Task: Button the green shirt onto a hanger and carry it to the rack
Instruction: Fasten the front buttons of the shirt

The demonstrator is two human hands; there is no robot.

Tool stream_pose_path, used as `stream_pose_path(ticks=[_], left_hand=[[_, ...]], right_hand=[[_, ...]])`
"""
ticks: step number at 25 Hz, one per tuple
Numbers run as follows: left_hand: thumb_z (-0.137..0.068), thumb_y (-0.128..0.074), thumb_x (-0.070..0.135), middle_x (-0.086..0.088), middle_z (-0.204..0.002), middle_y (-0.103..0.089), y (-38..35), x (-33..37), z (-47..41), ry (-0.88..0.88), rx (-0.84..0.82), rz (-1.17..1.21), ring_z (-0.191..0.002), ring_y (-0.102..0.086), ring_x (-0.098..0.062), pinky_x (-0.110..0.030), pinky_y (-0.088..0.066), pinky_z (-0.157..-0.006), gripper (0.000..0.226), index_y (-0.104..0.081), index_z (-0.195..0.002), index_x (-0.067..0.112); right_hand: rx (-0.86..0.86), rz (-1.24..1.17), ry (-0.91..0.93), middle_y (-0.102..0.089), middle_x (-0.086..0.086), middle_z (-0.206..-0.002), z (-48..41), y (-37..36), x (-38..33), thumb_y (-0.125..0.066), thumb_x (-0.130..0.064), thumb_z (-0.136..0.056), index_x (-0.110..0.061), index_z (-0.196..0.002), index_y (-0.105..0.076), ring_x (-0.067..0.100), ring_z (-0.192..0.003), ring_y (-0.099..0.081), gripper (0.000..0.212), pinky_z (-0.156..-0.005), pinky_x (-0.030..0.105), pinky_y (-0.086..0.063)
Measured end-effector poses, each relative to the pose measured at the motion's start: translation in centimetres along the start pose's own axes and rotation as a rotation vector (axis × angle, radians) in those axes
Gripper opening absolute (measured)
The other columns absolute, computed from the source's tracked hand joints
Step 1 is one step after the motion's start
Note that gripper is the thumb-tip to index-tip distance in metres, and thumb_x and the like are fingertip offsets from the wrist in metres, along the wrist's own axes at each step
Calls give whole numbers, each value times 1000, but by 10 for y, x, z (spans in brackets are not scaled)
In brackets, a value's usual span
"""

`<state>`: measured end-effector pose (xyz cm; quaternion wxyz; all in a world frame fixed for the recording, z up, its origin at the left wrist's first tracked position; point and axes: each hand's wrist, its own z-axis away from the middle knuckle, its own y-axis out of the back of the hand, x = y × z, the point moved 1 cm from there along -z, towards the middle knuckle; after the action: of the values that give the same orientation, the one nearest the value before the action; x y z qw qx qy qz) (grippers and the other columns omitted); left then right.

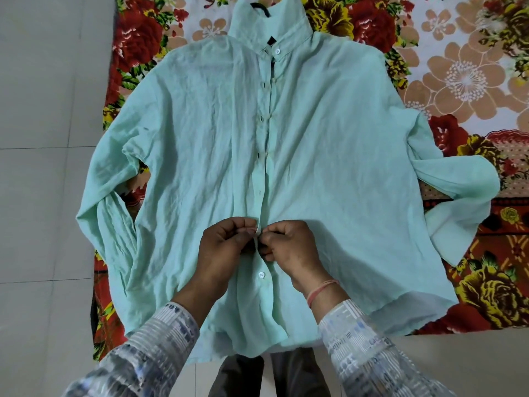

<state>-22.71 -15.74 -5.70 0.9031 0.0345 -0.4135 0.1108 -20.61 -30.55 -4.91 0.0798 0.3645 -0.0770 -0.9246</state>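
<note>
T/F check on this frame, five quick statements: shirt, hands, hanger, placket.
1. The green shirt lies front up on a floral blanket. True.
2. Both hands pinch the placket. True: left hand and right hand meet at the centre strip.
3. The hanger lies beside the shirt. False: its black hook pokes out of the collar.
4. The button nearest the wrists is undone. False: it looks fastened.
5. The shirt already hangs on a rack. False: it lies flat, and no rack is visible.
</note>
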Motion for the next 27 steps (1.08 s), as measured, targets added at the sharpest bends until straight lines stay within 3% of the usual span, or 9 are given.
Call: stream_pose_path(ticks=[3,7,11,16,19,23,25,27], left_hand=[[-92,-76,-4,-7,-93,-84,1,-2,-3,-20,26,-63,-90,-80,-18,-32,-63,-89,18,-81,-104,7],[-80,-88,-4,-3,-91,-83,0,-4,-2,-41,63,-164,-89,-79,-15,-33,-63,-91,30,-83,-100,18],[-80,-89,-2,0,-97,-82,1,-4,-1,-84,53,-203,-88,-77,-12,-25,-63,-87,36,-82,-105,23],[-81,-92,5,10,-93,-84,2,0,1,-52,59,-243,-92,-80,-4,-20,-62,-90,30,-82,-100,26],[-87,-86,2,5,-92,-85,2,2,0,-25,83,-244,-92,-81,-11,-33,-64,-94,24,-83,-98,23],[-86,-82,7,0,-84,-83,-3,4,-4,10,136,-271,-83,-81,-24,-49,-66,-89,18,-82,-95,24],[-84,-82,15,3,-81,-81,-7,11,-3,-33,196,-315,-76,-79,-20,-46,-67,-83,16,-80,-94,27],[-85,-84,15,8,-79,-79,-13,25,-6,-147,250,-400,-72,-75,-9,-28,-63,-75,18,-78,-96,28]], right_hand=[[-84,32,-33,-72,12,-70,-4,4,-2,-66,-2,-93,2,-84,-76,18,-64,-71,14,-63,29,-61],[-69,92,7,-68,19,-67,-8,4,1,-57,-3,-95,3,-77,-68,24,-65,-72,22,-73,41,-65],[-4,130,63,-70,18,-67,-8,-4,10,-69,-13,-94,4,-80,-70,17,-59,-68,22,-67,42,-64],[-18,159,24,-62,9,-68,-16,-2,15,-64,-13,-100,9,-90,-63,11,-57,-63,24,-63,37,-54],[-45,215,51,-57,6,-68,-18,0,15,-63,-16,-100,5,-85,-57,13,-58,-60,26,-63,37,-52],[-83,174,72,-65,6,-71,-16,3,15,-69,-15,-97,-3,-86,-59,14,-57,-65,20,-62,35,-53],[-68,232,163,-75,0,-74,-15,5,10,-74,-20,-94,-14,-86,-68,11,-63,-71,12,-64,29,-57],[4,296,317,-81,-8,-88,-17,10,-4,-73,-22,-94,-23,-97,-80,1,-80,-74,8,-76,14,-56]])
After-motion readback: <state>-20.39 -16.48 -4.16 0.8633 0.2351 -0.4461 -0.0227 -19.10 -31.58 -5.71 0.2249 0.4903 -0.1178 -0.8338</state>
